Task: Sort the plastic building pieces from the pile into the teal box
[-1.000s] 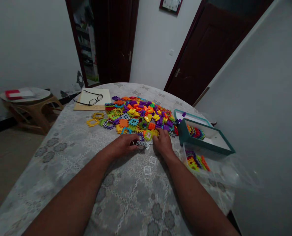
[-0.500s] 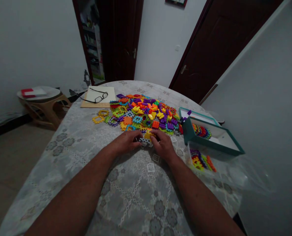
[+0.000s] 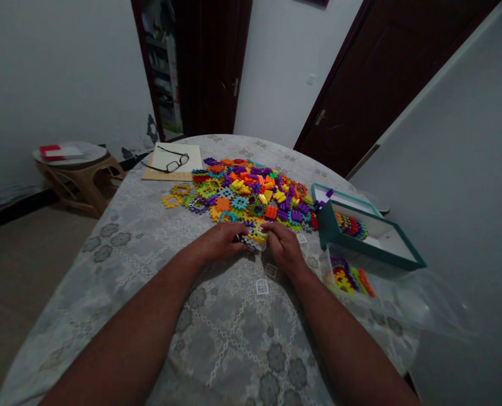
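Observation:
Between my two hands, just in front of a heap of colourful plastic building pieces [image 3: 251,194], is a small assembly of notched building pieces [image 3: 256,239] in yellow and grey. My left hand [image 3: 226,239] is closed on its left side, thumb and forefinger pinching the grey part. From the right, my right hand [image 3: 281,242] grips the same assembly, its forefinger bent over the upper edge. Fingers cover part of the pieces, so how they join is hard to make out.
Right of the heap stands a teal box [image 3: 369,242] with rows of coloured pieces inside. A clear plastic container [image 3: 390,287] with more pieces lies nearer. Black glasses [image 3: 172,165] rest on a board [image 3: 194,155] at the back left. A patterned cloth [image 3: 229,327] covers the table.
The assembly has turned in my hands, showing its yellow part lower and closer to me. My right forefinger now sits along its upper edge. The camera view has shifted slightly.

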Demonstrator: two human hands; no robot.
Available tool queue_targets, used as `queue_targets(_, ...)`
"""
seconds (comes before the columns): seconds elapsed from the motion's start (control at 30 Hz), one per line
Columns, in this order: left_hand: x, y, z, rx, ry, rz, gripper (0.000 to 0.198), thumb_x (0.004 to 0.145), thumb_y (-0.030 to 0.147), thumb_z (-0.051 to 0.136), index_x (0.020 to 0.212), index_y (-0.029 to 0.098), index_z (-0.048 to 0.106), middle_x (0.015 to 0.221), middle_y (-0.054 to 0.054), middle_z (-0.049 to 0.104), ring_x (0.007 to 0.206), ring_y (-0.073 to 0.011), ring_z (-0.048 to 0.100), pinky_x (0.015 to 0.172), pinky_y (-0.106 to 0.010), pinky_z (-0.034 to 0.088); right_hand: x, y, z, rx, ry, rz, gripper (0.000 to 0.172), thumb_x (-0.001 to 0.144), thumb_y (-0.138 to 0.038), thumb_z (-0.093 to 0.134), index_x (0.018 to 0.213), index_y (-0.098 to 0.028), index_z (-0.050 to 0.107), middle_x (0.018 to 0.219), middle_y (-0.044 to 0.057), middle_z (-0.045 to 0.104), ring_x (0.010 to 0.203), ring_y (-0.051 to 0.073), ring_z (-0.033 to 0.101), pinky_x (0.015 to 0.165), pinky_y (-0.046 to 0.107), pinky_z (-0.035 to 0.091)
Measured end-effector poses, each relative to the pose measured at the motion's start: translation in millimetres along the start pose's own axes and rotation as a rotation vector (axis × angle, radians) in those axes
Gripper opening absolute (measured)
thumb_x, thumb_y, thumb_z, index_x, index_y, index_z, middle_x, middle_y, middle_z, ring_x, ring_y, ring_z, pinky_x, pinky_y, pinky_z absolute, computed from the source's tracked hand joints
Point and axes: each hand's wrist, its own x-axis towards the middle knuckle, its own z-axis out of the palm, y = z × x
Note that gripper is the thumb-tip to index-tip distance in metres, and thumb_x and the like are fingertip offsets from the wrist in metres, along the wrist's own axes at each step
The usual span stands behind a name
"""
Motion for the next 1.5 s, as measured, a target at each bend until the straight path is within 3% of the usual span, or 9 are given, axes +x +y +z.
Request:
queue_targets(0.1,1,1,0.1,0.012,0.004,-0.005,0.018,0.093,0.02,0.074,0.111,0.023,0.076,0.094,-0.003,0.076,0.085,-0.0198,0.067,0.084,-0.033,0.048,1,13,6,-0.207,0.1,0.069,0.033,0.102,-0.027,0.055,0.125,-0.018,0.076,0.121,0.016,0.076,0.113,0.03,0.071,0.104,0.045,0.057)
queue_targets(0.27,1,0,0.3,-0.037,0.004,-0.002,0.022,0.093,0.02,0.073,0.115,0.023,0.076,0.094,-0.003,0.077,0.087,-0.0199,0.067,0.084,-0.033,0.048,1,23,14,-0.33,-0.006,0.09,0.041,0.101,-0.034,0.065,0.136,-0.014,0.072,0.127,0.02,0.074,0.119,0.033,0.068,0.106,0.047,0.056)
queue_targets(0.53,1,2,0.6,0.011,0.029,-0.01,0.022,0.093,0.026,0.075,0.114,0.023,0.075,0.097,-0.004,0.076,0.092,-0.0226,0.067,0.087,-0.035,0.048,4,13,6,-0.117,0.08,0.109,0.019,0.098,-0.033,0.069,0.11,-0.021,0.077,0.101,0.008,0.076,0.088,0.022,0.07,0.082,0.034,0.055)
queue_targets(0.67,1,1,0.6,0.019,0.029,-0.014,0.017,0.093,0.029,0.074,0.109,0.024,0.073,0.101,-0.004,0.076,0.093,-0.0223,0.067,0.084,-0.034,0.047,2,1,1,0.004,0.033,0.058,0.014,0.098,-0.033,0.069,0.101,-0.022,0.077,0.094,0.005,0.075,0.081,0.02,0.067,0.076,0.033,0.052)
queue_targets(0.8,0,-1,1.1,-0.006,0.022,-0.034,0.017,0.093,0.027,0.071,0.11,0.024,0.069,0.099,-0.003,0.076,0.093,-0.0216,0.067,0.081,-0.032,0.046,1,-10,-1,0.09,-0.045,-0.003,0.013,0.098,-0.03,0.066,0.1,-0.023,0.077,0.094,0.005,0.076,0.085,0.02,0.07,0.079,0.033,0.054)
queue_targets(0.97,0,-2,1.0,-0.02,0.034,-0.058,0.044,0.091,0.022,0.074,0.134,0.025,0.064,0.104,-0.005,0.076,0.096,-0.0233,0.067,0.085,-0.035,0.049,0,-12,-2,0.17,-0.051,0.013,0.015,0.096,-0.029,0.067,0.099,-0.022,0.079,0.091,0.004,0.076,0.083,0.02,0.07,0.076,0.032,0.054)
queue_targets(1.13,-1,-1,-2.4,0.031,0.054,0.05,0.032,0.09,0.021,0.075,0.122,0.023,0.073,0.118,-0.009,0.072,0.103,-0.024,0.067,0.093,-0.038,0.05,-3,-8,-1,0.237,-0.139,0.068,0.019,0.097,-0.031,0.065,0.102,-0.022,0.081,0.092,0.003,0.08,0.083,0.021,0.073,0.078,0.032,0.056)
queue_targets(1.33,-2,3,-3.6,0.0,-0.043,-0.058,0.028,0.09,0.025,0.078,0.117,0.023,0.072,0.097,-0.003,0.075,0.086,-0.0208,0.067,0.081,-0.034,0.049,4,4,7,0.03,0.083,0.092,0.025,0.098,-0.025,0.058,0.11,-0.023,0.08,0.114,0.009,0.081,0.108,0.026,0.075,0.098,0.04,0.058)
queue_targets(1.5,-3,4,-1.5,-0.009,-0.028,-0.033,0.049,0.09,0.023,0.077,0.138,0.025,0.067,0.103,-0.005,0.078,0.094,-0.0232,0.07,0.087,-0.036,0.05,7,6,15,-0.064,0.015,0.003,0.022,0.097,-0.022,0.06,0.107,-0.022,0.08,0.11,0.011,0.08,0.104,0.026,0.075,0.096,0.04,0.059)
